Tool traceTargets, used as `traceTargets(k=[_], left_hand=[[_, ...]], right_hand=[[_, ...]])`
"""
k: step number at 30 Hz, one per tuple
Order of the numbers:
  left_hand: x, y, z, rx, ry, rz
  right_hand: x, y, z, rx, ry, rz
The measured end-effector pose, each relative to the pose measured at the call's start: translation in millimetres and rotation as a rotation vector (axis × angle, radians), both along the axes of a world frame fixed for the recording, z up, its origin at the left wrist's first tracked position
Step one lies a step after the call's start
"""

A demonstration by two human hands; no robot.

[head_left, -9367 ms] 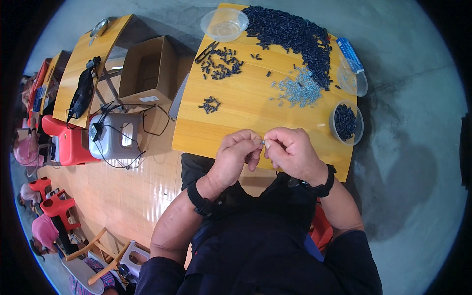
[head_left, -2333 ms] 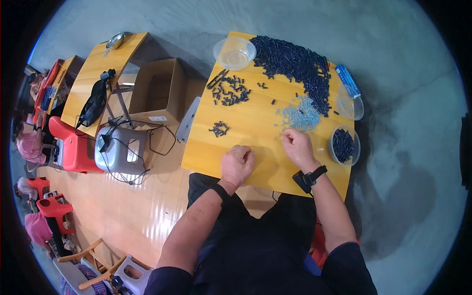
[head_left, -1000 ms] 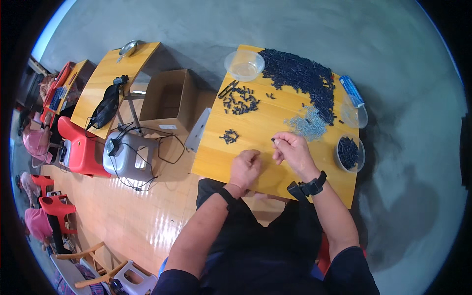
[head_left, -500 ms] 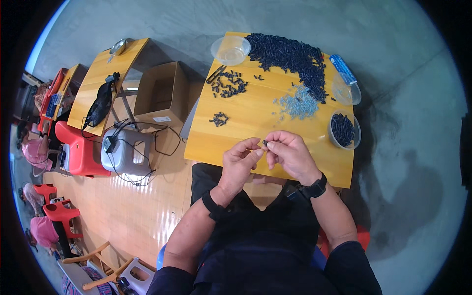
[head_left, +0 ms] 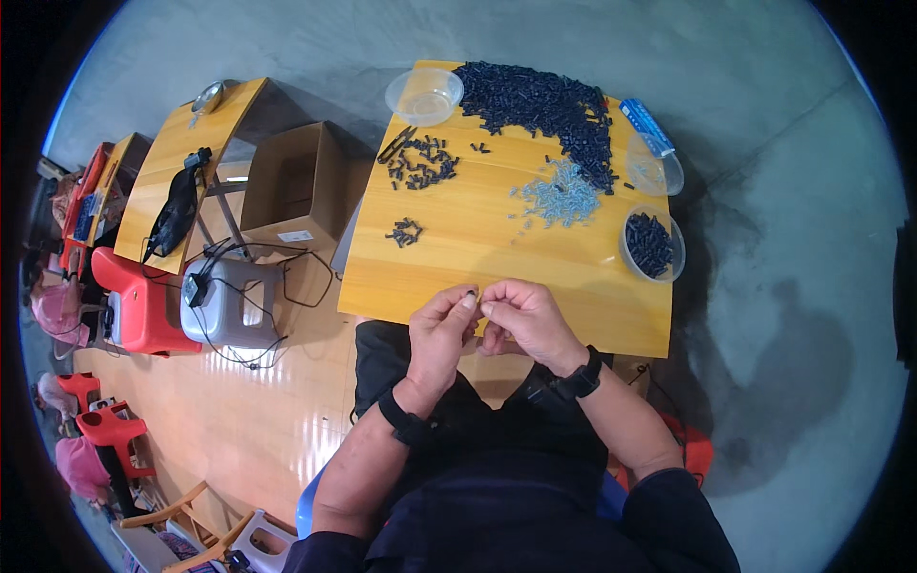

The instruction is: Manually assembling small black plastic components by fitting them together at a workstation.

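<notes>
Pinching a small dark piece [head_left: 471, 294]: the left hand [head_left: 441, 329], thumb and forefinger closed on it, the piece seen against the near part of the wooden table [head_left: 439, 263]. Right hand [head_left: 527, 323] just beside, thumb and forefinger drawn together; cannot tell whether they grip anything or touch the piece. Black band [head_left: 577, 380] on the right wrist, dark strap [head_left: 405, 416] on the left. Beyond the hands, to the left, a little cluster of black pieces [head_left: 404, 232]; further off, a looser scatter [head_left: 426, 168], with dark snips [head_left: 394, 145] beside it. Right of centre, a heap of small silvery-blue parts [head_left: 564, 198]. At the far side, a broad black pile [head_left: 535, 107], a clear bowl [head_left: 424, 99] at its left end. Along the right edge: round tub [head_left: 677, 250] with black pieces inside, clear container [head_left: 666, 179], blue box [head_left: 647, 126]. Off left, an open carton [head_left: 313, 222] and a grey stool [head_left: 222, 329].
</notes>
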State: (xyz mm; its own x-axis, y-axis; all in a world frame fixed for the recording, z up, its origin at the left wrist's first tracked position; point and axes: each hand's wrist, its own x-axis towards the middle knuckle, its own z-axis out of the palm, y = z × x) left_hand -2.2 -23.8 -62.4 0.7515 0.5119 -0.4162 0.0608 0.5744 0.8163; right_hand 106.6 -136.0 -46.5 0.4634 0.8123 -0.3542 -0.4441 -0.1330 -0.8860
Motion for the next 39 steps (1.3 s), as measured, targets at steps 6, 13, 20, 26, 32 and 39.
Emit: traceTargets(k=[6, 13, 20, 26, 32, 39], left_hand=[[0.8, 15.6, -14.2, -0.003, 0.001, -0.099], [0.1, 15.7, -28.8, -0.002, -0.025, -0.24], [0.9, 19.2, -35.0, 0.014, 0.017, -0.207], [-1.9, 17.1, -41.2, 0.057, 0.055, -0.192], [0.8, 19.7, -26.7, 0.053, 0.058, -0.195], [2.5, 18.7, -1.7, 0.064, 0.01, -0.152]], right_hand=[[56.0, -0.9, -48.3, -0.278, -0.916, -0.152], [88.1, 14.2, -54.2, -0.347, -1.19, -0.099], [89.5, 26.3, -59.3, -0.489, -1.301, -0.03], [84.0, 29.5, -58.3, -0.532, -1.4, 0.016], [82.1, 18.4, -59.3, -0.332, -0.908, -0.116], [58.2, 6.7, -16.2, 0.037, -0.238, -0.2]])
